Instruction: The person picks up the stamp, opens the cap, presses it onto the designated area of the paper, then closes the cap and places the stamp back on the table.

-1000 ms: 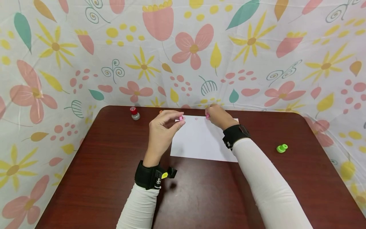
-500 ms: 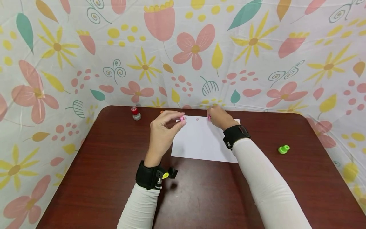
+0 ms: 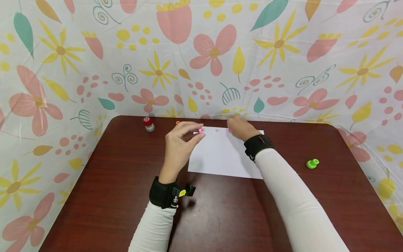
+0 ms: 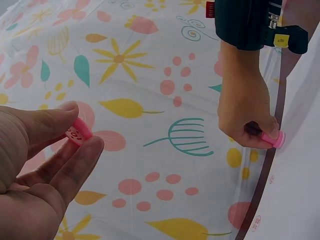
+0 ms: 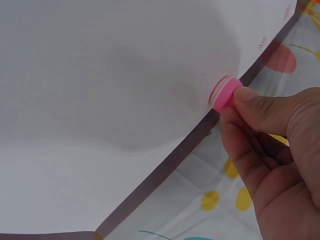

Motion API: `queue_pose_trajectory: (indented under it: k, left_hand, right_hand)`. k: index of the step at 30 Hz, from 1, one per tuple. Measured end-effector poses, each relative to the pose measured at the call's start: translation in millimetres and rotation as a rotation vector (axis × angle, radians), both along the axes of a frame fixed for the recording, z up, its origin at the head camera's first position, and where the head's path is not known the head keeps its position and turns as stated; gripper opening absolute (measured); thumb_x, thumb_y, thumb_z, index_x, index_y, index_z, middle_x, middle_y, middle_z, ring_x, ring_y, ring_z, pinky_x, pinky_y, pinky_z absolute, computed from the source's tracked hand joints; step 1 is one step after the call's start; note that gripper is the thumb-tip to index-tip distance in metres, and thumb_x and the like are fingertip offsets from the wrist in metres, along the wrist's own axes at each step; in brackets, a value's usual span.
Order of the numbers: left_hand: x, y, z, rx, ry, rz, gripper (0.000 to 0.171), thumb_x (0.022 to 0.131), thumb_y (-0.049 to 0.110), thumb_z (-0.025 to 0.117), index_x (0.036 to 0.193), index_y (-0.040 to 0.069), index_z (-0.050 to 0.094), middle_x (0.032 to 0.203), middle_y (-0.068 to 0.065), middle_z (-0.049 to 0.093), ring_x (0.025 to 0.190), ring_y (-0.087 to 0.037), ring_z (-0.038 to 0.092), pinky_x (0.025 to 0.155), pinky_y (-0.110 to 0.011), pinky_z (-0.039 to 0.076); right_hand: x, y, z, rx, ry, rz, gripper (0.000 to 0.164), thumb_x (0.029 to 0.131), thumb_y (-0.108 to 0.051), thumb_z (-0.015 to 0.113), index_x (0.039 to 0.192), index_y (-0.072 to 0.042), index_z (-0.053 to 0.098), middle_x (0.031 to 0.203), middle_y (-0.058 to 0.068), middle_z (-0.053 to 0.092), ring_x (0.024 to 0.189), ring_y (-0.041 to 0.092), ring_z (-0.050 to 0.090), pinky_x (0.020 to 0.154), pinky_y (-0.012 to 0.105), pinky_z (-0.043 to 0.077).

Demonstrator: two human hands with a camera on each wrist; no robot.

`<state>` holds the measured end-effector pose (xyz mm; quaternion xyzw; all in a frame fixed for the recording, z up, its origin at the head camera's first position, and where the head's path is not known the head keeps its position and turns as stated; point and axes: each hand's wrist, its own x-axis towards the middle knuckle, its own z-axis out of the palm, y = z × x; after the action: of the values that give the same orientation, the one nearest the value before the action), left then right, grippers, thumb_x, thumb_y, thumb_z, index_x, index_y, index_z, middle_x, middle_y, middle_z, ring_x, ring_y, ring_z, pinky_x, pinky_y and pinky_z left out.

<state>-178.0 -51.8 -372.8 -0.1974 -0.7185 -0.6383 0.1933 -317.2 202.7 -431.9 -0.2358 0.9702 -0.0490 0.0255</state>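
My right hand (image 3: 241,128) pinches a pink self-inking stamp (image 5: 227,94) by its handle at the far edge of a white sheet of paper (image 3: 223,154). The stamp's face is turned to the paper; whether it touches cannot be told. Between thumb and fingertips, my left hand (image 3: 177,147) holds a small pink cap (image 4: 79,132) with lettering on its round face, above the sheet's far left corner. Small red printed marks (image 3: 217,130) sit along the far edge, to the left of the stamp.
A red-topped stamp with a clear base (image 3: 149,124) stands at the far left of the brown table (image 3: 126,196). To the right lies a green stamp (image 3: 312,163). An orange item (image 3: 177,123) is mostly hidden behind my left hand. A floral curtain (image 3: 201,63) hangs behind.
The right hand and wrist tilt slightly, with the stamp staying near the same spot at the paper's far edge. My left hand holds the cap steady; the view shifts a little.
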Motion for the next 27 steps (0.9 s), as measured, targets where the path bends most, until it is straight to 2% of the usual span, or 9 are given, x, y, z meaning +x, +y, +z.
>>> queue_pose_trajectory:
  k: [5,8,13,17,20,23,27]
  left_hand:
    - [-1.0,-1,-1.0,-0.005,-0.001,0.011,0.026,0.086,0.009,0.084,0.112,0.006,0.08,0.11,-0.007,0.073,0.098,-0.019,0.072,0.086,-0.039,0.064]
    - [-1.9,-2,-1.7,-0.013,0.0,0.023,0.026,0.086,0.009,0.084,0.112,0.009,0.081,0.11,-0.006,0.073,0.098,-0.02,0.072,0.085,-0.04,0.064]
    - [-1.7,-1,-1.0,-0.027,0.006,0.03,0.025,0.087,0.011,0.083,0.112,0.011,0.081,0.11,-0.005,0.073,0.099,-0.023,0.072,0.084,-0.041,0.064]
    - [-1.1,-1,-1.4,-0.042,0.008,0.042,0.025,0.087,0.014,0.083,0.112,0.01,0.081,0.109,-0.005,0.073,0.099,-0.023,0.071,0.084,-0.041,0.064]
    - [-0.4,0,-2.5,-0.052,0.002,0.038,0.026,0.087,0.015,0.083,0.113,0.01,0.081,0.11,-0.005,0.073,0.099,-0.022,0.071,0.084,-0.041,0.064]
    - [0.0,0,-3.2,-0.053,-0.002,0.037,0.026,0.087,0.014,0.084,0.113,0.01,0.081,0.11,-0.005,0.073,0.099,-0.02,0.071,0.085,-0.041,0.064]
    - [-0.7,0,-3.0,-0.051,0.006,0.044,0.027,0.086,0.013,0.085,0.113,0.01,0.081,0.11,-0.005,0.073,0.098,-0.018,0.071,0.085,-0.039,0.064]
  right_hand:
    - [-0.9,6,-2.8,-0.07,0.012,-0.01,0.023,0.089,0.013,0.054,0.074,-0.002,0.064,0.078,0.011,0.063,0.075,0.024,0.053,0.068,0.036,0.045]
    - [0.6,7,-5.9,-0.108,0.034,-0.015,0.02,0.09,0.012,0.055,0.079,0.0,0.067,0.083,0.013,0.066,0.079,0.026,0.058,0.071,0.037,0.048]
    - [4.1,5,-9.4,-0.085,0.101,-0.011,0.014,0.09,0.013,0.059,0.091,0.004,0.071,0.092,0.018,0.072,0.091,0.032,0.069,0.076,0.039,0.058]
    - [5.3,2,-10.8,-0.058,0.143,0.009,0.015,0.09,0.015,0.059,0.089,0.006,0.071,0.092,0.02,0.072,0.09,0.034,0.07,0.074,0.039,0.058]
    - [5.2,1,-10.3,-0.055,0.132,0.008,0.018,0.091,0.014,0.058,0.082,0.003,0.069,0.087,0.017,0.071,0.082,0.029,0.067,0.069,0.038,0.054]
    - [4.9,2,-8.5,-0.054,0.081,-0.006,0.023,0.093,0.012,0.057,0.077,-0.001,0.065,0.078,0.012,0.066,0.073,0.024,0.059,0.064,0.035,0.047]
    - [3.4,4,-6.7,-0.052,0.038,-0.01,0.026,0.094,0.012,0.054,0.074,-0.004,0.061,0.072,0.007,0.056,0.069,0.022,0.048,0.063,0.033,0.041]
